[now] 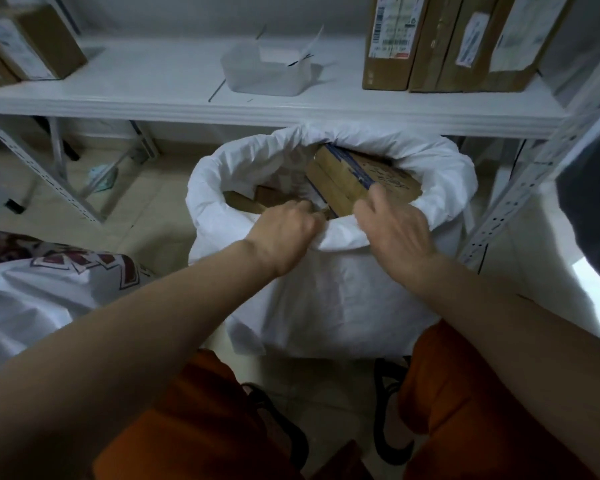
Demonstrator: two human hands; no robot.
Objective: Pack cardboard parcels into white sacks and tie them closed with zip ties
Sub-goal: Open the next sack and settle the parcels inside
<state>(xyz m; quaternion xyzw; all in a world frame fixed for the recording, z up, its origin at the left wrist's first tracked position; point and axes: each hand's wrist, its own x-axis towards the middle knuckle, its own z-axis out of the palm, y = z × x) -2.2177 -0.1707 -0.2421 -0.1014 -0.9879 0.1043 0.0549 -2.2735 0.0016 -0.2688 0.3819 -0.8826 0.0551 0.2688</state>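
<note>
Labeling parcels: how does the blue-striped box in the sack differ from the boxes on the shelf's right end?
The blue-striped box lies tilted inside the open white sack, both hands at it; the shelf boxes stand upright, side by side, untouched. The shelf boxes carry white shipping labels; the striped box shows none. Both are brown cardboard.

The white shelf (153, 77) carries upright cardboard parcels (430, 43) and a plastic tub (264, 74), perhaps holding zip ties; the tiled floor (146, 216) bears the open white sack (326, 299).
</note>
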